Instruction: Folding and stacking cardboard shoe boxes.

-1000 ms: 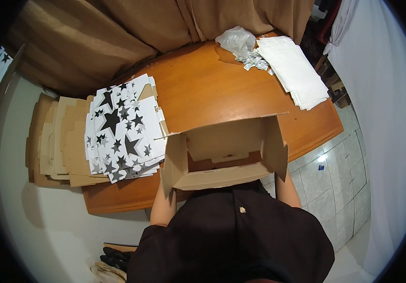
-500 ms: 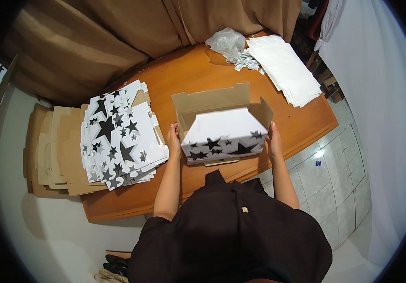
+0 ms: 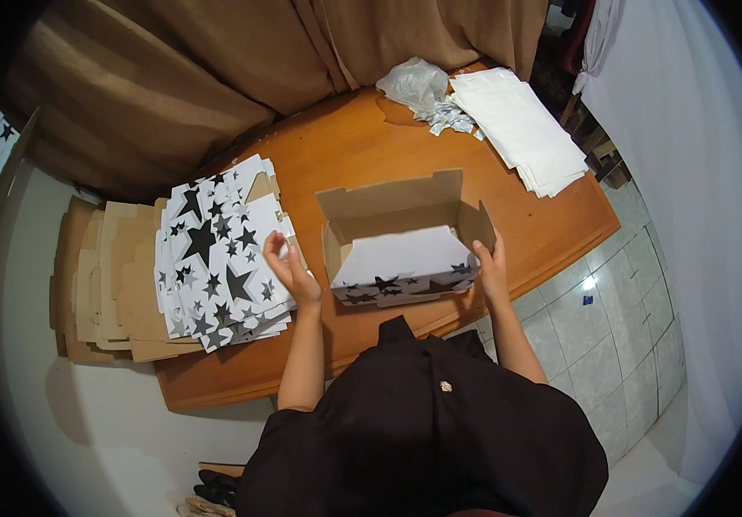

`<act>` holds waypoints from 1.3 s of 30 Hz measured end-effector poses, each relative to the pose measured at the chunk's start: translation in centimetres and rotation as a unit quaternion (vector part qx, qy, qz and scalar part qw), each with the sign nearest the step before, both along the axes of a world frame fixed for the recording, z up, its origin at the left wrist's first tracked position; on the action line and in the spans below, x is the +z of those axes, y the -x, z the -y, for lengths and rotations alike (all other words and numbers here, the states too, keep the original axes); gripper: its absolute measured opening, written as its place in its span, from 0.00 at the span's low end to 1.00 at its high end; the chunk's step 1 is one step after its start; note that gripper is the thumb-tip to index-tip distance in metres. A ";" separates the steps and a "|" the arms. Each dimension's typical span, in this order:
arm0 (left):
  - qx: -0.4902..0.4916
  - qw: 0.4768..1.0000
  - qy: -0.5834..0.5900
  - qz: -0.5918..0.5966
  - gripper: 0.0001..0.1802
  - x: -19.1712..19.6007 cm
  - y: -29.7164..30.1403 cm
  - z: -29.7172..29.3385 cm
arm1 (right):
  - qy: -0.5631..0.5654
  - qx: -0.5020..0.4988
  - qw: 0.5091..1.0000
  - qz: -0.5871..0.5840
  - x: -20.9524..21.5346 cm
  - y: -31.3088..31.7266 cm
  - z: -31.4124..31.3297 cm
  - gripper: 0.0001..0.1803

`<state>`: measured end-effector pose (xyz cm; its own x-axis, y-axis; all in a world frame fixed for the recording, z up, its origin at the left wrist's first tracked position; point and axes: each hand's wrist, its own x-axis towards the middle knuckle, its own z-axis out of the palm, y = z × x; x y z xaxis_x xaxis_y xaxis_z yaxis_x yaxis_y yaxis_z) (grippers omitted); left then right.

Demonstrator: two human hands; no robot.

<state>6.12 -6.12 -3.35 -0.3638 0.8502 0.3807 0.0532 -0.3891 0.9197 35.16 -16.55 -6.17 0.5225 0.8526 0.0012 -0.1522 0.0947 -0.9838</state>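
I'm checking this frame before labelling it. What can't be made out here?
- Head view: the near edge of the wooden table is hidden by the person's dark clothing.
- Whether the left hand touches the star-printed box is unclear; the right hand rests on its end.
- Inside of the clear plastic bag: too small.

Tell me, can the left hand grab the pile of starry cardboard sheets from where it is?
Probably yes. The left hand hovers open at the right edge of the starry sheet stack, with nothing between them; the right hand steadies the box.
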 end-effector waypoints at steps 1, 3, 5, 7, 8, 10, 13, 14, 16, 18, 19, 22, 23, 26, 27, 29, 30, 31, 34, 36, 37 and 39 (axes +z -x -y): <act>0.027 0.994 -0.067 -0.078 0.22 3.0 -0.8 1.0 | 0.005 0.009 1.000 0.005 -0.3 0.0 0.2 0.26; 0.003 0.989 -0.123 -0.076 0.18 6.1 -2.3 2.1 | 0.000 0.021 1.000 0.019 -1.2 0.3 0.5 0.24; -0.249 0.953 -0.121 -0.122 0.16 7.6 -3.8 2.8 | -0.005 0.033 0.999 0.033 -2.5 0.5 0.8 0.23; -0.257 0.933 -0.084 -0.240 0.14 8.5 -6.9 2.3 | -0.013 0.010 0.994 0.112 -3.6 0.7 1.1 0.21; -0.258 0.932 -0.087 -0.238 0.14 8.0 -7.5 1.6 | -0.027 0.006 0.994 0.103 -3.3 0.9 1.1 0.21; -0.259 0.923 -0.011 -0.286 0.18 5.8 -8.4 -0.3 | 0.017 -0.012 0.997 0.079 -2.5 1.6 1.8 0.18; -0.157 0.846 -0.042 -0.507 0.31 5.9 -8.7 -2.4 | 0.156 -0.025 0.985 0.073 -3.0 0.3 2.5 0.17; -0.161 0.845 -0.045 -0.508 0.31 6.2 -8.7 -2.7 | 0.248 -0.013 0.964 0.092 -3.5 -0.1 2.6 0.20; -0.239 0.747 0.091 -0.613 0.51 6.7 -8.7 -3.1 | 0.173 -0.060 0.976 0.116 -4.4 0.1 2.4 0.22; -0.283 0.708 0.100 -0.639 0.57 6.3 -7.7 -2.8 | 0.098 -0.106 0.979 0.141 -5.0 0.0 2.4 0.25; -0.322 0.668 0.111 -0.662 0.64 6.1 -6.9 -2.4 | 0.118 -0.089 0.981 0.127 -5.4 -0.4 2.3 0.24; -0.374 0.625 0.096 -0.678 0.65 6.4 -5.3 0.2 | 0.090 -0.090 0.989 0.073 -6.7 -0.4 2.2 0.22; -0.382 0.610 0.086 -0.688 0.65 6.1 -4.7 1.0 | 0.038 -0.100 0.994 0.038 -6.1 0.0 1.7 0.21; -0.387 0.622 0.068 -0.677 0.58 4.5 -4.0 3.1 | 0.050 -0.080 0.995 0.015 -5.3 0.2 2.2 0.20; -0.380 0.632 0.062 -0.673 0.55 4.0 -3.8 3.5 | 0.035 -0.096 0.995 -0.011 -5.2 0.3 2.1 0.20; -0.373 0.637 0.071 -0.670 0.51 3.4 -3.4 3.7 | -0.001 -0.069 0.995 -0.077 -2.8 0.7 2.1 0.22; -0.368 0.641 0.075 -0.670 0.47 3.2 -3.3 3.7 | -0.028 -0.060 0.992 -0.111 -1.8 0.6 2.2 0.22; -0.367 0.642 0.079 -0.668 0.47 3.3 -3.3 3.8 | -0.056 -0.052 0.986 -0.146 -1.4 0.5 2.2 0.23; -0.379 0.684 0.052 -0.621 0.42 3.4 -3.2 3.7 | -0.057 -0.012 0.994 -0.087 -1.2 -0.6 1.5 0.20; -0.375 0.699 0.048 -0.607 0.41 3.0 -3.2 3.7 | -0.059 -0.008 0.996 -0.071 -1.5 -0.7 1.0 0.18; -0.375 0.711 0.038 -0.594 0.41 2.9 -3.3 3.7 | -0.026 -0.024 0.997 -0.066 -2.8 -1.5 0.9 0.19; -0.372 0.719 0.037 -0.585 0.41 2.7 -3.2 3.7 | 0.008 -0.036 0.997 -0.061 -4.2 -1.7 0.7 0.20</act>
<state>9.31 -9.78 -0.69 0.7354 0.6777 -0.0007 0.6108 -0.6623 0.4340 36.89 -17.29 -10.39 0.5781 0.8120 -0.0807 -0.2651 0.0933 -0.9597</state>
